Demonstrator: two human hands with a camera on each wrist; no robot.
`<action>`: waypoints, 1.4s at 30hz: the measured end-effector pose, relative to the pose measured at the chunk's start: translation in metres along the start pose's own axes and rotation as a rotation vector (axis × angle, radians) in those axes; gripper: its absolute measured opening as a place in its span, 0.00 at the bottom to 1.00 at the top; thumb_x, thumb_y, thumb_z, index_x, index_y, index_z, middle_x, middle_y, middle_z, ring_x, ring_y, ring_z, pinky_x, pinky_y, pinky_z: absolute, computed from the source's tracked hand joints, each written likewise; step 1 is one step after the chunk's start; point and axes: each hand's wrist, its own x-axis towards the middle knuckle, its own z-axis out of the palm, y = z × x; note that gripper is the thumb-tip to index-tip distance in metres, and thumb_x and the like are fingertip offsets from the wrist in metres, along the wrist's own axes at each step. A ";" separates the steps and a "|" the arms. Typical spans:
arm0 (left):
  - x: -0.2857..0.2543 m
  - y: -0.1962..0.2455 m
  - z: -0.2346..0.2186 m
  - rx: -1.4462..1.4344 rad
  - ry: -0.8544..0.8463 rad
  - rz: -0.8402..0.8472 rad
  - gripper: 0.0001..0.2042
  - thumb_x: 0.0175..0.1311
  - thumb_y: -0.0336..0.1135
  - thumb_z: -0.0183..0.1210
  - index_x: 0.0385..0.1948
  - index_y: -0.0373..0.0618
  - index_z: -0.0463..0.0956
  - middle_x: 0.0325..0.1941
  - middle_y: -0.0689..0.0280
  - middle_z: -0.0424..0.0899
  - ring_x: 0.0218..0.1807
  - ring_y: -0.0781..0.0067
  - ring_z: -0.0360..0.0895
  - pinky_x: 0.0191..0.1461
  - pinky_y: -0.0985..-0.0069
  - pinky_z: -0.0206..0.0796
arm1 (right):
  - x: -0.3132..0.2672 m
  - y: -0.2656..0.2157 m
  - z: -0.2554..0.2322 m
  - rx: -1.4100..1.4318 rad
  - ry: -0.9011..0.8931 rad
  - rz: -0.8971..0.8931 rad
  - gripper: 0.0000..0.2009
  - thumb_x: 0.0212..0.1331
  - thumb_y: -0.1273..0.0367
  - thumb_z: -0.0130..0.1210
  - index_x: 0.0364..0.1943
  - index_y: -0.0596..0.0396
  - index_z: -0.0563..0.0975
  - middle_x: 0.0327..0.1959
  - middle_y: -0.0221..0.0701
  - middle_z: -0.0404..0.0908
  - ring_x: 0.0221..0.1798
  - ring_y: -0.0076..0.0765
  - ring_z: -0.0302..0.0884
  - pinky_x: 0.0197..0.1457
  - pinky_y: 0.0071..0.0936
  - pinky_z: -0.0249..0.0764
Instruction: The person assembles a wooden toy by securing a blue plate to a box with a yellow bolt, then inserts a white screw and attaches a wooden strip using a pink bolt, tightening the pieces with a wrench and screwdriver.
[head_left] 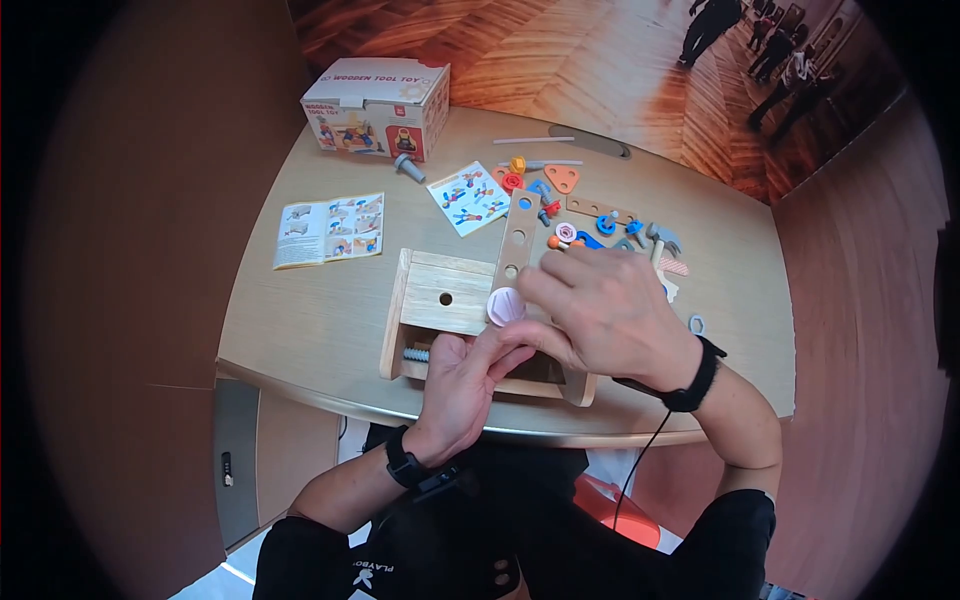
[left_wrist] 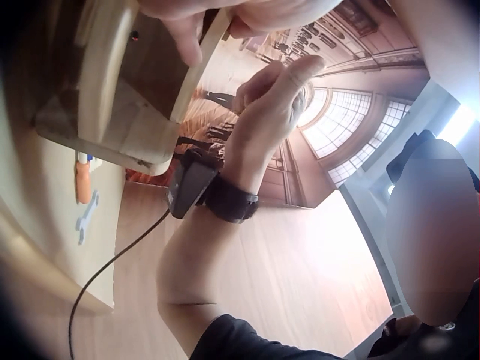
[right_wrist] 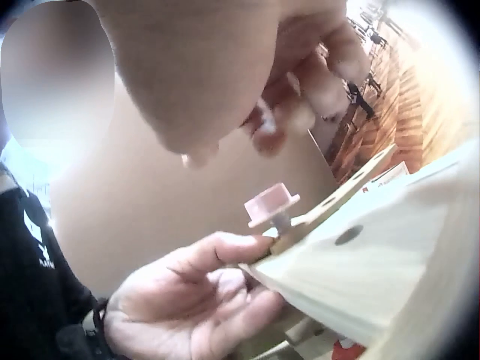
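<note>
A pink slotted toy bolt (head_left: 505, 306) stands in the near end of a wooden strip with holes (head_left: 519, 235). That strip lies over the top board of a wooden toy toolbox (head_left: 465, 274). My left hand (head_left: 455, 390) pinches the board's front edge at the strip's end, thumb above and fingers below. Its fingertips are partly hidden in the head view. Over the pink bolt hovers my right hand (head_left: 610, 305), its fingers loosely bent and, in the right wrist view, apart from the bolt head (right_wrist: 271, 204). Nothing shows in its grasp.
A grey-blue threaded screw (head_left: 416, 354) sticks out inside the toolbox's left side. Behind are a cardboard toy box (head_left: 375, 105), a grey bolt (head_left: 409, 168) and instruction sheets (head_left: 330, 230). Colourful toy parts, a toy hammer (head_left: 665, 238) and a small wrench (head_left: 697, 324) lie at right.
</note>
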 end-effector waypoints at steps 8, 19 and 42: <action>0.000 0.001 0.001 0.023 -0.014 -0.032 0.14 0.80 0.32 0.52 0.62 0.40 0.72 0.59 0.62 0.82 0.59 0.73 0.82 0.65 0.69 0.76 | -0.001 -0.003 -0.002 0.000 0.020 0.105 0.16 0.66 0.54 0.58 0.27 0.48 0.82 0.20 0.29 0.77 0.27 0.37 0.81 0.25 0.37 0.72; 0.002 0.005 0.006 -0.033 0.052 -0.024 0.15 0.81 0.30 0.47 0.61 0.35 0.73 0.61 0.55 0.82 0.63 0.63 0.81 0.68 0.63 0.74 | -0.010 0.002 0.004 0.110 -0.095 0.060 0.08 0.59 0.66 0.60 0.39 0.52 0.79 0.31 0.32 0.77 0.34 0.40 0.81 0.30 0.35 0.76; 0.001 0.005 0.010 -0.076 0.035 -0.038 0.24 0.85 0.47 0.37 0.71 0.40 0.58 0.70 0.56 0.71 0.66 0.54 0.79 0.72 0.56 0.71 | -0.033 0.001 0.009 0.464 -0.074 0.215 0.18 0.51 0.70 0.73 0.41 0.55 0.74 0.40 0.37 0.71 0.44 0.48 0.75 0.46 0.38 0.73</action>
